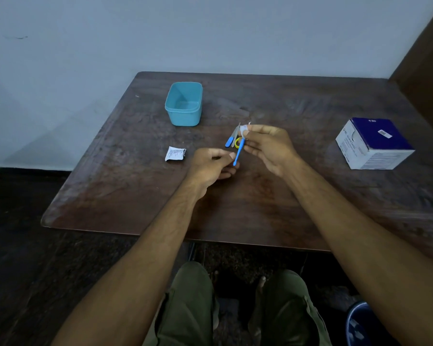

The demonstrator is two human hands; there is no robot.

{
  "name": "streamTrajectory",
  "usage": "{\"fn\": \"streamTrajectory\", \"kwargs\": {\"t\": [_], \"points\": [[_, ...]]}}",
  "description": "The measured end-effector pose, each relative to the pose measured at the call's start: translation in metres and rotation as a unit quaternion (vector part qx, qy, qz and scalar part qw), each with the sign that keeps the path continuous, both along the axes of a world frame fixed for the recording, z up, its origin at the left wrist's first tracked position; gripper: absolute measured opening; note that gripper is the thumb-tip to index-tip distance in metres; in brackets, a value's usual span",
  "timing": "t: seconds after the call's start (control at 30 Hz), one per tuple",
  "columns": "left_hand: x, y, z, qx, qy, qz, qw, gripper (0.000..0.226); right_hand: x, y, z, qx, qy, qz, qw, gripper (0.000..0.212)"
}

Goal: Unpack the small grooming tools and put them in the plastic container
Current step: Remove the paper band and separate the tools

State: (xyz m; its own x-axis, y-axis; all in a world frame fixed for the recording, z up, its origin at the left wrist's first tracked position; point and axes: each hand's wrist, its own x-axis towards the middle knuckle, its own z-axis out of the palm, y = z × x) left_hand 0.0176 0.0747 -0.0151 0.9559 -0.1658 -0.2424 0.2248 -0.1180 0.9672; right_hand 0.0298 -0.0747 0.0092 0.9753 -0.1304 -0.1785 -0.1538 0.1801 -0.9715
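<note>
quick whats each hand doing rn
Left hand: pinching the lower end of the blue tool.
Right hand: gripping the bundle of grooming tools at its top.

Single head-worn view, wide-angle, looking forward and steeply down from above a seated person's knees. Dark wooden worktop (260, 196) fills the mid-frame at arm's reach; pale wall (160, 33) behind; floor visible below.

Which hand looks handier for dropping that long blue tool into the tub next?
Probably the left hand. Its fingers already pinch the lower end of the blue tool, and it sits on the side nearer the teal plastic container. The right hand holds the rest of the bundle.
</note>
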Motion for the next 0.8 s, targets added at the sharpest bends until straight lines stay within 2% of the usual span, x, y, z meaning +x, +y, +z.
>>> {"fn": "streamTrajectory", "kwargs": {"t": [0.13, 0.3, 0.43, 0.6, 0.8], "points": [[0.004, 0.006, 0.010, -0.034, 0.006, 0.001, 0.999, 0.012, 0.007, 0.007, 0.003, 0.005, -0.014, -0.007, 1.000, 0.008], [0.006, 0.012, 0.013, -0.030, 0.006, 0.006, 1.000, 0.006, 0.014, 0.019, 0.004, -0.002, -0.008, 0.003, 1.000, 0.011], [0.020, 0.023, 0.016, -0.010, -0.009, 0.067, 0.998, 0.009, 0.022, 0.026, 0.004, -0.011, 0.000, -0.011, 1.000, 0.009], [0.068, 0.047, 0.041, 0.082, -0.048, 0.160, 0.983, 0.018, 0.031, 0.027, 0.007, -0.037, -0.004, -0.037, 0.999, 0.012], [0.126, 0.074, 0.081, 0.307, -0.067, 0.174, 0.933, 0.007, 0.047, 0.032, 0.006, -0.069, -0.007, -0.034, 0.997, 0.013]]}}
